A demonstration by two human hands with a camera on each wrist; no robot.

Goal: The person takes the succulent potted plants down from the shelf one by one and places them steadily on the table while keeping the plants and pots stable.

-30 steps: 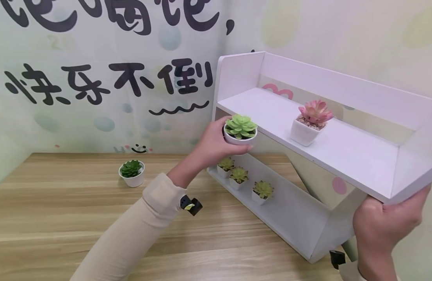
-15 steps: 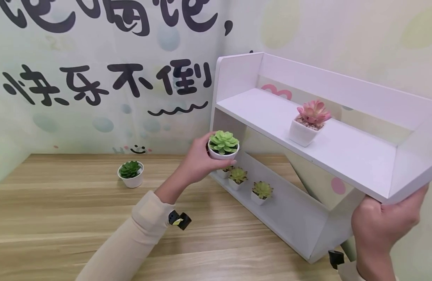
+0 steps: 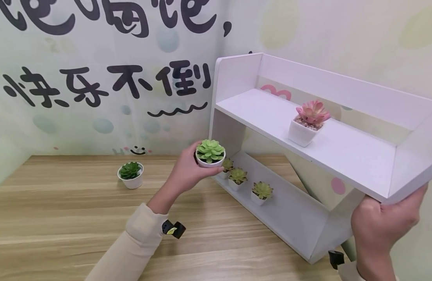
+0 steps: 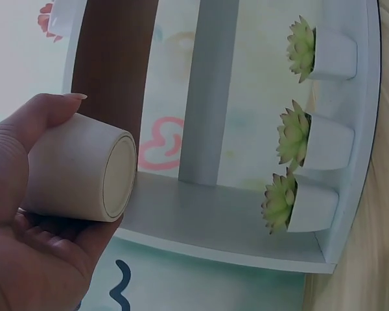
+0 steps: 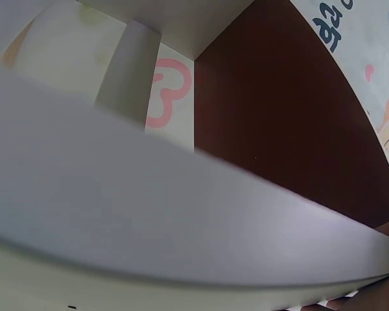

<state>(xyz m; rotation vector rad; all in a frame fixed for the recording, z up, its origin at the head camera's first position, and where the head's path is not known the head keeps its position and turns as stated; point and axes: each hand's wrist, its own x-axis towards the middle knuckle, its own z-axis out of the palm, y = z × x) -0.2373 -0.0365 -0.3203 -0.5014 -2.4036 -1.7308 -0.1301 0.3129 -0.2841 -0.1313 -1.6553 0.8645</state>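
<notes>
My left hand (image 3: 184, 171) grips a potted light-green succulent (image 3: 210, 151) in a round white pot, held upright just left of the white two-tier shelf (image 3: 345, 162). In the left wrist view the pot's underside (image 4: 120, 176) shows between thumb and fingers. My right hand (image 3: 386, 224) holds the shelf at its right end, below the upper board, with some fingers hidden behind the panel. On the upper board stands a pink succulent (image 3: 308, 123) in a square white pot. Three small yellow-green succulents (image 3: 261, 192) line the lower board toward its left end.
A dark-green succulent (image 3: 130, 175) in a round white pot stands on the wooden table (image 3: 61, 218), left of my left hand. The shelf is set at an angle, near a wall (image 3: 96, 128) with large black lettering. Its back is partly open.
My left hand has moved left and down with the light-green succulent, away from the upper board's edge. The right hand keeps its hold on the shelf.
</notes>
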